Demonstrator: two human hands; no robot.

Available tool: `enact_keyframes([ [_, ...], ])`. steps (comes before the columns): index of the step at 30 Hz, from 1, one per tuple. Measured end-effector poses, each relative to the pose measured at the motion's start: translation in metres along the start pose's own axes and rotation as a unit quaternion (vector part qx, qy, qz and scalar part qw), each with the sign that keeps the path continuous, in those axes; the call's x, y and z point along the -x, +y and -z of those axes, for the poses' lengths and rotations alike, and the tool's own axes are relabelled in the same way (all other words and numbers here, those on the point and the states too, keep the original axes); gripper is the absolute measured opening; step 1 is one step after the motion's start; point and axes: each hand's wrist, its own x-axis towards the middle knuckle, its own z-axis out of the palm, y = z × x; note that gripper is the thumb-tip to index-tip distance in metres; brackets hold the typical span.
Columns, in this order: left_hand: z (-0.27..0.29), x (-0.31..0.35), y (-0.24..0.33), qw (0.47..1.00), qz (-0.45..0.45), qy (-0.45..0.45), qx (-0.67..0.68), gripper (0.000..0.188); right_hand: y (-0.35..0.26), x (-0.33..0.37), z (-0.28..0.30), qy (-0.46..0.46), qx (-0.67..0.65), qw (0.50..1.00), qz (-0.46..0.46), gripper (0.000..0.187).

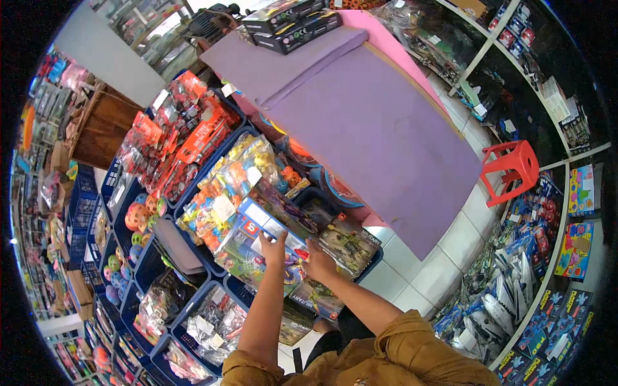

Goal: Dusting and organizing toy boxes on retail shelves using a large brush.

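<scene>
Beside the bagged toys point(257, 154), a blue-and-white box point(256, 212) lies with its long edge slanting from upper left to lower right. My left hand point(274, 248) touches it; my right hand point(319, 262) sits by its lower-right end. I cannot tell how firmly either closes.

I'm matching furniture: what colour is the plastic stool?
The plastic stool is red, best seen in the head view.

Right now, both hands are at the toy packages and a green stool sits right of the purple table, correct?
No: in the head view, the stool is red, not green. It does sit right of the purple table, and the left hand and right hand are at the toy packages.
</scene>
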Motion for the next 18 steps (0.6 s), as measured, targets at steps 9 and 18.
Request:
enact_keyframes([
  [9, -0.031, -0.017, 0.034, 0.947, -0.042, 0.157, -0.278, 0.103, -0.005, 0.006, 0.031, -0.059, -0.013, 0.998, -0.006, 0.078],
  [18, -0.008, -0.025, 0.012, 0.943, -0.096, 0.164, -0.274, 0.075, 0.005, 0.021, 0.02, 0.045, -0.061, 0.995, 0.06, 0.064],
])
